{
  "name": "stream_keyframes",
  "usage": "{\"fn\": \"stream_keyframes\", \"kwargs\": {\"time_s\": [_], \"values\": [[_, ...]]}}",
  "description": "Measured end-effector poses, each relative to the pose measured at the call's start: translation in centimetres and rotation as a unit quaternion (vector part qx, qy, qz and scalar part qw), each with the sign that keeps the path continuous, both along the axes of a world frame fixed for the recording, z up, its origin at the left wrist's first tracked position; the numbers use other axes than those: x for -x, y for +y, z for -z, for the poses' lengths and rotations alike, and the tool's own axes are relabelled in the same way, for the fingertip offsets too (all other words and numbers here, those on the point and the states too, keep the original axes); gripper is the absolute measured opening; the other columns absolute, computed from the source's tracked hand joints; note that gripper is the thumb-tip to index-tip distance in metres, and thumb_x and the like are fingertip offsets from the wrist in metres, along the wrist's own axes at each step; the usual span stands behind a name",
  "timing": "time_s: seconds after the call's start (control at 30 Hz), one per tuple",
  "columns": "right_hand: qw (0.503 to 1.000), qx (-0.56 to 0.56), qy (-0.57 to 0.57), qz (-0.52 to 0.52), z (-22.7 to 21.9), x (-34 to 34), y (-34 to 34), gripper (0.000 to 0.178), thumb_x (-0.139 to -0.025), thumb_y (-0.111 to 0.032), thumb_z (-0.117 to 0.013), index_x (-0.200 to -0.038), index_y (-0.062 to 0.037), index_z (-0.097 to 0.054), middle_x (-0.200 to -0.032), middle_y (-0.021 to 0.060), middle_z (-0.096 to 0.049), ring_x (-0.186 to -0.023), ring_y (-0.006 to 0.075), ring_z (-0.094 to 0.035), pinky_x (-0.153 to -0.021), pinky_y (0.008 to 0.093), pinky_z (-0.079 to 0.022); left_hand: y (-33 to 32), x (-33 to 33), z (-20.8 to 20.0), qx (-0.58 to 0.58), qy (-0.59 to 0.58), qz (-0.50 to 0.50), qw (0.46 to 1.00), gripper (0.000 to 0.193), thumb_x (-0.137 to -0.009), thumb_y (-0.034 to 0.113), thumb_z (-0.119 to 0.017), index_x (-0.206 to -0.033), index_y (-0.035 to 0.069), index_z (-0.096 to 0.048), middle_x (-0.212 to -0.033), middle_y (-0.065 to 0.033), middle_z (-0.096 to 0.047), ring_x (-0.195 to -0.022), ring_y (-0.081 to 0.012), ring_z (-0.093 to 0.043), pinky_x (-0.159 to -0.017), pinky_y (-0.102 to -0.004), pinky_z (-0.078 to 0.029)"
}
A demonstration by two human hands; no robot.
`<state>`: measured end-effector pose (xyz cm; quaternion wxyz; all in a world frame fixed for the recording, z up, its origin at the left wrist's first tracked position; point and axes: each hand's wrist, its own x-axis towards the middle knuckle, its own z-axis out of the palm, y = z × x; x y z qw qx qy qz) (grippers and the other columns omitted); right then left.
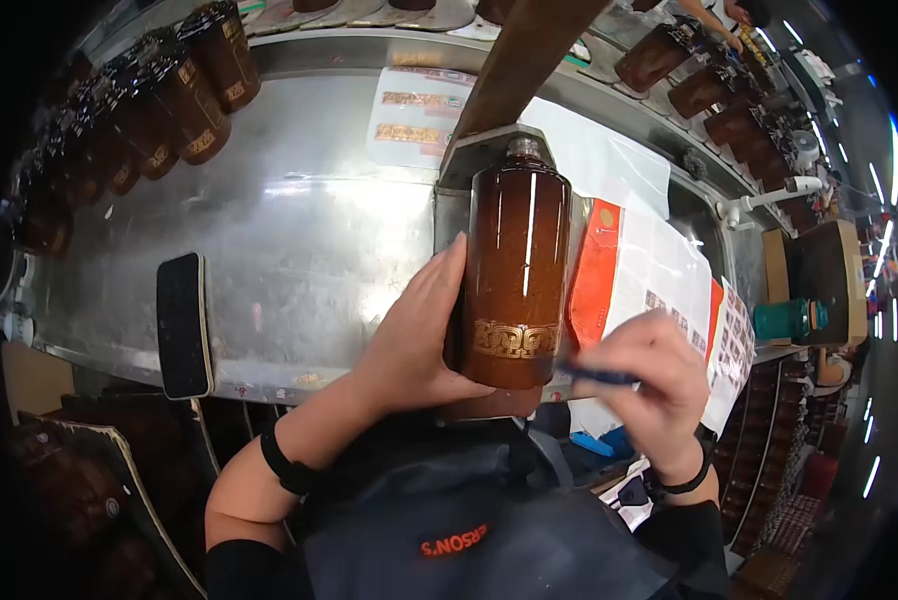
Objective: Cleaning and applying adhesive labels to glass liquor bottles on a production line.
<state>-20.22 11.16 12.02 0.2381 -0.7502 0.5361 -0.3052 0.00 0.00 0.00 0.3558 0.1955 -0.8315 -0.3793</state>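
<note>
The brown bottle (516, 275) lies on the steel bench (299, 240) in front of me, long axis running away from my body, neck pointing away and base toward me. My left hand (414, 335) cups its left flank, fingers wrapped around its side. My right hand (654, 385) hovers just right of its base, pinching a dark blue tool (594, 376) whose tip points left at the gold band (514, 340).

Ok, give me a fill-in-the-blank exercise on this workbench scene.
1. The left hand grips a ____ bottle with a gold band.
2. The right hand holds a thin ____ tool beside the bottle's base.
3. A black ____ lies flat on the metal table.

Missing: brown; blue; phone
</note>
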Motion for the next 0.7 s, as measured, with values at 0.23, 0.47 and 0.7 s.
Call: {"fn": "stream_keyframes", "kwargs": {"time_s": [0.23, 0.47, 0.7], "values": [[0.968, 0.190, 0.151, -0.057, 0.4, -1.6, 1.1, 0.033, -0.060, -0.011, -0.072, -0.093, -0.0066, -0.074, -0.093, 0.0015, -0.066, -0.076, 0.0193, -0.056, -0.065, 0.0307, -0.044, 0.9, 0.2, -0.1, -0.012, 0.001, -0.019, 1.000, 0.123, -0.059, 0.036, -0.088, -0.146, -0.011, -0.016, -0.141, -0.0296, -0.038, -0.130, -0.0441, -0.040, -0.108, -0.0461, -0.035], [0.951, 0.230, 0.202, -0.043, 0.3, -1.2, -0.3, 0.036, -0.061, -0.012, -0.069, -0.097, -0.0069, -0.073, -0.090, 0.0033, -0.066, -0.074, 0.0193, -0.056, -0.065, 0.0299, -0.044, 1.0, 0.1, -0.2, -0.016, 0.000, -0.032, 0.999, 0.121, -0.057, 0.036, -0.088, -0.145, -0.011, -0.019, -0.139, -0.0293, -0.041, -0.130, -0.0427, -0.041, -0.108, -0.0451, -0.035], [0.941, 0.243, 0.237, -0.017, -0.3, -1.1, -1.1, 0.040, -0.059, -0.012, -0.067, -0.097, -0.0046, -0.072, -0.088, 0.0024, -0.065, -0.075, 0.0191, -0.057, -0.060, 0.0294, -0.044, 0.8, 0.3, -0.4, -0.002, 0.000, -0.034, 0.999, 0.124, -0.055, 0.039, -0.089, -0.145, -0.010, -0.020, -0.139, -0.0291, -0.041, -0.130, -0.0439, -0.042, -0.108, -0.0456, -0.036]]}}
